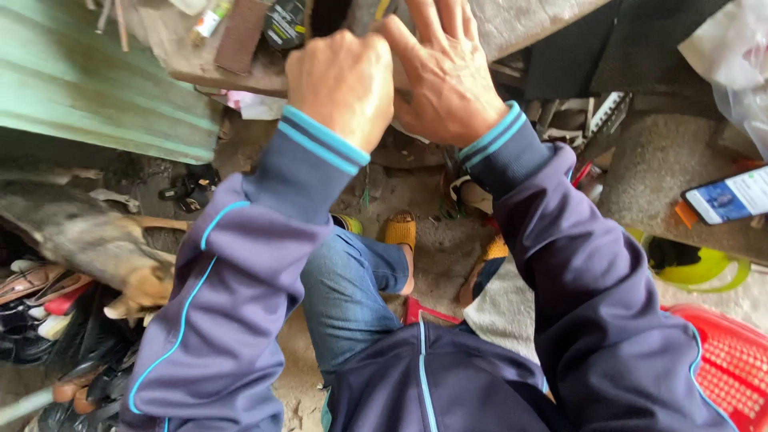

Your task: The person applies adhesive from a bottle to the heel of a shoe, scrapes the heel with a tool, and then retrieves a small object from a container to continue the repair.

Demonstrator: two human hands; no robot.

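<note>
Both hands are raised to the worn wooden bench (240, 76) at the top of the view. The left hand (340, 84) is curled into a loose fist, its fingers folded under and out of sight, so I cannot tell what, if anything, they pinch. The right hand (448, 76) lies flat beside it and touching it, fingers (428, 20) spread and pressed forward against whatever sits at the bench edge; that piece is hidden behind the two hands. As a judgement, the work looks mid-way: the hands are pressing or holding something in place, and nothing finished shows nearby. Just left of the fist lies a brown rectangular block (240, 32), then a dark packet (286, 22) with a pale label, and further left a small bottle (210, 20) with a green and yellow label. Below the hands, between the knees, a yellow sandal (400, 230) rests on the gritty floor. Well to the right of the spread fingers a phone (726, 196) with a lit blue and white screen lies on a grey ledge, a red plastic basket (732, 360) below it. Far left, a dog (96, 240) lies beside a heap of shoes (56, 320), under a green painted panel (88, 80).
</note>
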